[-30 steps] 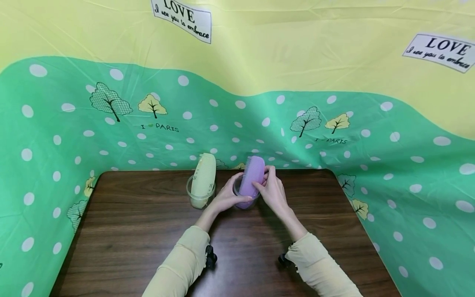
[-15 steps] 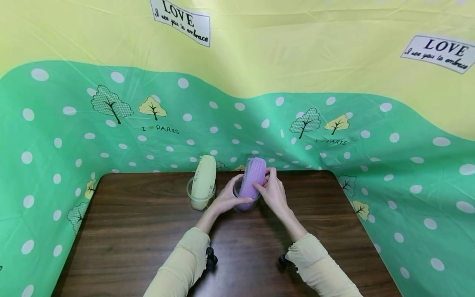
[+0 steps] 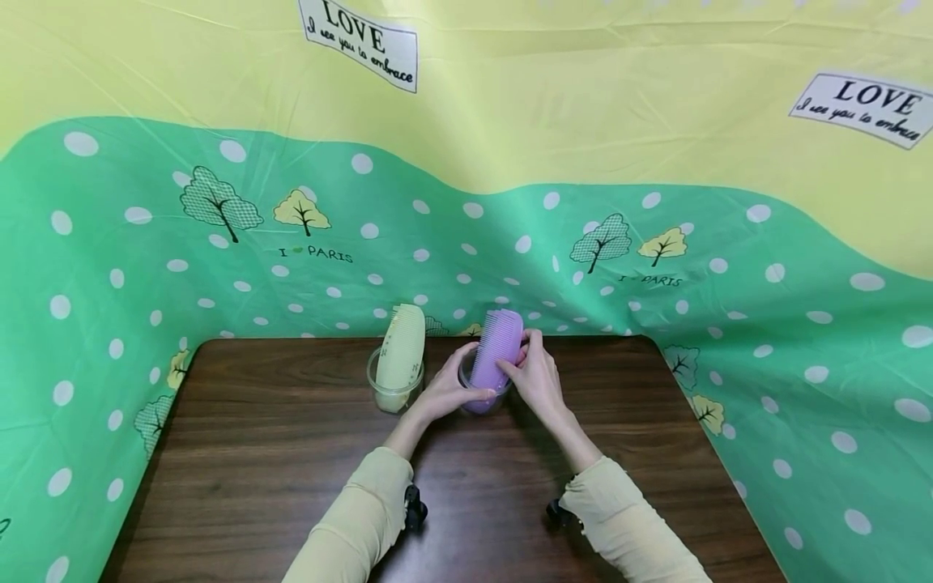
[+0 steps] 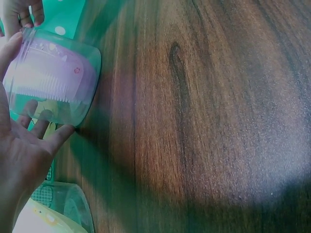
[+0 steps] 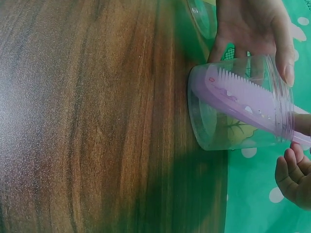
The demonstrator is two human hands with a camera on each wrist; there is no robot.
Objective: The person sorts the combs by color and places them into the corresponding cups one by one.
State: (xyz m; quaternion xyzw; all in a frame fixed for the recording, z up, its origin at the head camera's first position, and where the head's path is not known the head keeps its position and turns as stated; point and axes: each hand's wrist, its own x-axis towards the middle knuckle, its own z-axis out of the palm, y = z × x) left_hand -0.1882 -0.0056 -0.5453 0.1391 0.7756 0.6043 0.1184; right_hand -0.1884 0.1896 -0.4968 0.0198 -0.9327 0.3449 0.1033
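Note:
A purple comb (image 3: 498,348) leans inside a clear plastic jar (image 5: 214,131), its lower end down at the jar's bottom and its upper part sticking out past the rim. My left hand (image 3: 446,389) grips the jar from the left, thumb across the front near the rim and fingers behind. From the right, my right hand (image 3: 538,376) pinches the comb between thumb and fingers just above the rim. In the left wrist view the comb (image 4: 53,73) shows through the jar wall, teeth toward my left palm.
To the left stands a second clear jar (image 3: 394,398) with a pale yellow-green comb (image 3: 402,344) leaning in it. Both jars are near the back edge of the dark wooden table (image 3: 291,470). A green and yellow printed cloth (image 3: 466,227) hangs right behind that edge.
The head view has shifted very slightly. Both hands, the purple comb and the jar keep nearly the same places.

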